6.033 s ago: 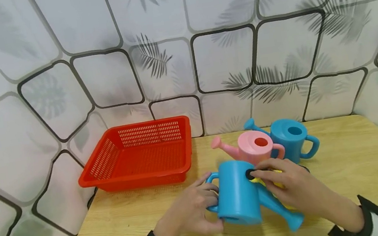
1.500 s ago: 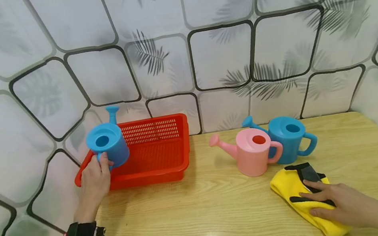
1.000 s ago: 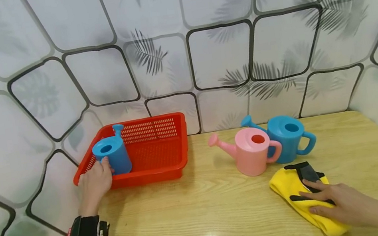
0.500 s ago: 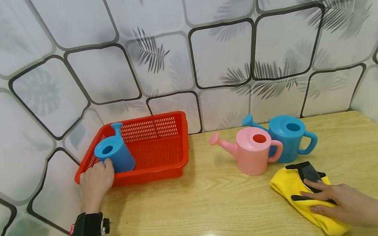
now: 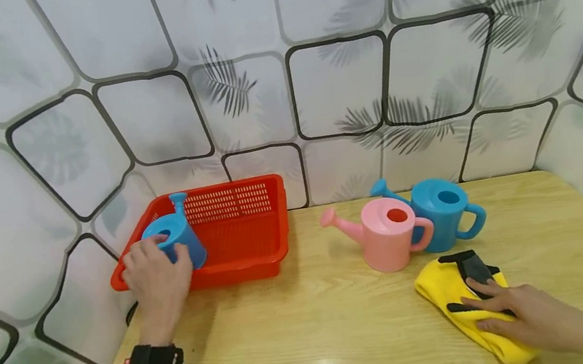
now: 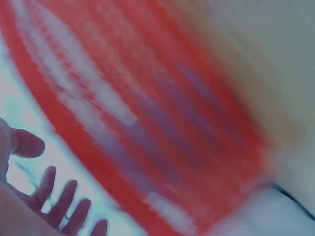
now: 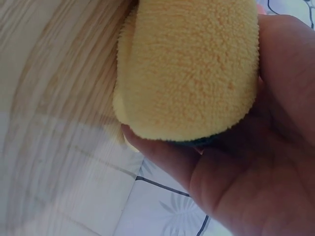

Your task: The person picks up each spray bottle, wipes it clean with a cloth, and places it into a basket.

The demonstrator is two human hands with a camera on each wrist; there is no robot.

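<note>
A blue watering can (image 5: 179,241) stands in the left part of a red plastic basket (image 5: 250,270). My left hand (image 5: 159,284) hovers at its handle side, over the basket's front rim, partly hiding the handle. In the left wrist view the fingers of my left hand (image 6: 61,199) are spread with nothing between them, beside the blurred basket (image 6: 197,142). On the right, my right hand (image 5: 530,313) rests with extended fingers on a folded yellow cloth (image 5: 449,293) with black and grey parts. The right wrist view shows the cloth's fluffy surface (image 7: 192,64) against my right hand (image 7: 246,172).
A pink watering can (image 5: 384,243) stands right of the middle of the wooden table (image 5: 290,331). Another blue watering can (image 5: 440,229) is close behind it, to the right. A patterned wall covering (image 5: 345,87) rises along the table's back and sides.
My left hand has carried the blue watering can from the middle to the left, lowered it into the basket and let go of its handle. My right hand has stayed on the cloth lately.
</note>
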